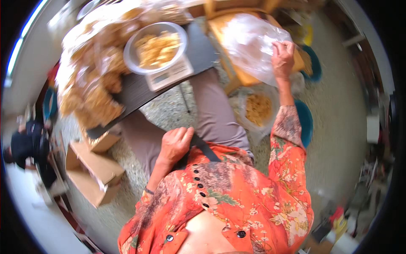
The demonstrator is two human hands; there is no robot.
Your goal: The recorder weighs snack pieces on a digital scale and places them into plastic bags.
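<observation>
My right hand (283, 58) pinches the edge of a clear plastic bag (244, 41), which lies spread over a wooden chair (219, 27). My left hand (175, 144) is a curled fist at my lap, closed around a black strap (207, 150) that runs to my waist. Before me, a translucent plastic bowl (128, 54) holds pale yellow food pieces (158, 50). It rests on a white kitchen scale (171, 76), on a dark tabletop (136, 89). Filled clear bags of golden-brown food (92, 76) are heaped along the table's left side.
On the floor by my right leg sits an open bag of yellow pieces (258, 108). Teal basins (304, 123) stand beyond it. An open cardboard box (95, 171) is at the left. Further left, a person in dark clothes (30, 146) is near the wall.
</observation>
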